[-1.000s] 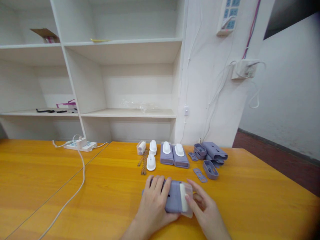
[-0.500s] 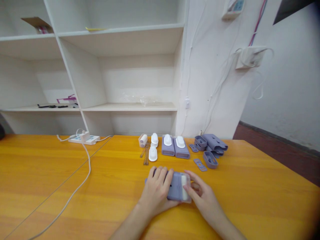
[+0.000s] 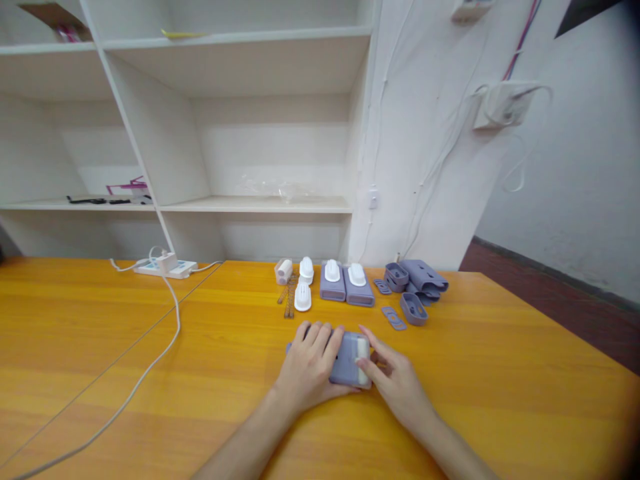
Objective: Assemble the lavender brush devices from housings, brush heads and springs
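My left hand (image 3: 309,360) wraps over the left part of a purple-grey plastic housing (image 3: 344,362), held just above or on the table; I cannot tell which. At the housing's right end sits a white part (image 3: 362,353) under a clear cover. My right hand (image 3: 393,373) pinches this end, with thumb on the near face and index finger on the far edge. Beyond my hands stand two purple housings (image 3: 333,289) topped with white ribbed caps (image 3: 357,274). Loose white caps (image 3: 303,297) and metal springs (image 3: 289,297) lie to their left.
Purple oval cups (image 3: 414,309), flat purple plates (image 3: 393,318) and stacked purple shells (image 3: 424,279) lie at the back right. A clear box with white rollers (image 3: 283,271) stands behind the springs. At left, a power strip (image 3: 167,267) trails a white cable (image 3: 173,340) across the table (image 3: 125,413).
The view has tilted slightly downward, shifting the scene up. The white end part appears closer in against the housing, and my right hand has moved a little left with it.
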Action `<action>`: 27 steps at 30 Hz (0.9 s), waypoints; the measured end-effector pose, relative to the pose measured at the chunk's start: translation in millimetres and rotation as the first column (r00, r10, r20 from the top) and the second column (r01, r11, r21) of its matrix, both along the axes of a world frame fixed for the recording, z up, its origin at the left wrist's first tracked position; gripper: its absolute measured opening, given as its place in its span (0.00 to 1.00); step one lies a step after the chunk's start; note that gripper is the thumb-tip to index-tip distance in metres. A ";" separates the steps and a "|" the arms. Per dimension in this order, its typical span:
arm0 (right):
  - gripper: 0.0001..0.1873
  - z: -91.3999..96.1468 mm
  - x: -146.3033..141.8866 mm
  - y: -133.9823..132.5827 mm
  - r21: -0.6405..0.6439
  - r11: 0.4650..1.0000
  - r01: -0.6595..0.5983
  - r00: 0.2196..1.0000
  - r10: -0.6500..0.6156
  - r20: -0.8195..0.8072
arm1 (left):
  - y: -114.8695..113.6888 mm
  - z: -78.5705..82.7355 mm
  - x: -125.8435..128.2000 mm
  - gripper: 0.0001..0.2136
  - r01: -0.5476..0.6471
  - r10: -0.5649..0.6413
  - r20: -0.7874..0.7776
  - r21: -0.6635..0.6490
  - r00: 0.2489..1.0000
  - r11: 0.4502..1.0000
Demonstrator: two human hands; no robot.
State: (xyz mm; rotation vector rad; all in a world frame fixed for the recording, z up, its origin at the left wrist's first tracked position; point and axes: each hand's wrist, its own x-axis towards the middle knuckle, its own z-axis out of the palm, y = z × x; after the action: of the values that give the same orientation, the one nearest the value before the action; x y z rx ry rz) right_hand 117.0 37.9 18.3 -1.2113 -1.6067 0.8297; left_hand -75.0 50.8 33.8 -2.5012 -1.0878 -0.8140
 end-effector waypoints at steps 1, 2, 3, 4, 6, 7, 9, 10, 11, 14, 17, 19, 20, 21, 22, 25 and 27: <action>0.33 0.2 -1.0 -1.9 -0.012 1.000 -0.028 1.000 0.028 -0.004 | -0.4 0.1 0.3 0.35 -0.007 0.007 0.000 -0.004 1.000 1.000; 0.35 -0.2 -2.4 -3.9 -0.019 0.998 -0.058 0.998 0.058 -0.009 | -0.7 0.1 1.0 0.35 -0.015 0.015 0.000 -0.011 1.000 1.000; 0.37 -1.3 -4.2 -5.9 -0.016 0.997 -0.079 0.997 0.079 -0.013 | -1.1 0.2 2.1 0.34 -0.024 0.024 0.004 -0.020 1.000 1.000; 0.39 -3.0 -6.2 -7.6 -0.002 0.996 -0.088 0.996 0.088 -0.013 | -1.6 0.4 3.7 0.34 -0.034 0.035 0.011 -0.030 0.999 0.999; 0.42 -7.7 -10.0 -9.1 0.054 0.998 -0.034 0.999 0.034 -0.014 | -3.0 1.4 8.0 0.33 -0.057 0.059 0.034 -0.052 0.998 0.997; 0.42 -9.8 -11.3 -8.8 0.063 0.998 -0.001 1.000 0.003 -0.028 | -4.0 2.1 10.4 0.33 -0.066 0.069 0.048 -0.063 0.996 0.996; 0.41 -11.7 -11.8 -6.3 0.029 0.999 0.027 0.994 -0.023 -0.109 | -6.4 3.8 14.5 0.33 -0.065 0.072 0.070 -0.093 0.995 0.994; 0.40 -11.1 -10.9 -4.5 0.000 1.000 0.030 0.985 -0.030 -0.168 | -7.7 4.6 15.8 0.33 -0.056 0.065 0.076 -0.112 0.995 0.992; 0.39 -9.5 -9.5 -2.6 -0.031 0.999 0.039 0.973 -0.045 -0.228 | -9.0 5.2 16.4 0.34 -0.045 0.055 0.079 -0.134 0.995 0.990; 0.37 -2.3 -4.6 2.3 -0.122 0.984 0.126 0.931 -0.160 -0.327 | -12.1 5.6 14.6 0.34 -0.022 0.039 0.076 -0.208 0.996 0.978; 0.33 -0.1 -2.5 6.0 -0.165 0.965 0.203 0.908 -0.249 -0.338 | -12.1 3.0 10.3 0.33 -0.016 0.041 0.087 -0.270 0.995 0.963; 0.30 -3.1 -3.1 8.4 -0.172 0.960 0.223 0.900 -0.270 -0.342 | -10.4 0.3 8.0 0.33 -0.011 0.046 0.112 -0.297 0.993 0.955; 0.29 -5.2 -3.6 9.7 -0.173 0.958 0.227 0.900 -0.274 -0.339 | -9.2 -1.0 7.3 0.33 -0.011 0.052 0.125 -0.307 0.991 0.952; 0.27 -7.3 -4.1 10.8 -0.168 0.958 0.232 0.904 -0.276 -0.328 | -8.1 -2.1 6.8 0.33 -0.013 0.058 0.135 -0.315 0.989 0.949; 0.26 -9.0 -4.3 11.7 -0.153 0.959 0.239 0.912 -0.276 -0.304 | -7.2 -2.7 6.7 0.32 -0.016 0.064 0.141 -0.322 0.988 0.947; 0.23 -10.8 -3.7 11.8 -0.080 0.957 0.280 0.943 -0.290 -0.162 | -6.1 -2.1 7.4 0.30 -0.021 0.069 0.134 -0.333 0.989 0.943; 0.22 -10.0 -2.2 10.2 -0.051 0.949 0.310 0.949 -0.313 -0.045 | -6.6 -0.4 8.0 0.29 -0.018 0.063 0.122 -0.336 0.991 0.942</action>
State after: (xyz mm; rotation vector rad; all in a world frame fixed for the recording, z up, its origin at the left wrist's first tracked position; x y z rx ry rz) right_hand 114.8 48.0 8.3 -1.4182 -1.3151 0.6896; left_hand -67.0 44.3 33.5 -2.7176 -1.4248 -0.8539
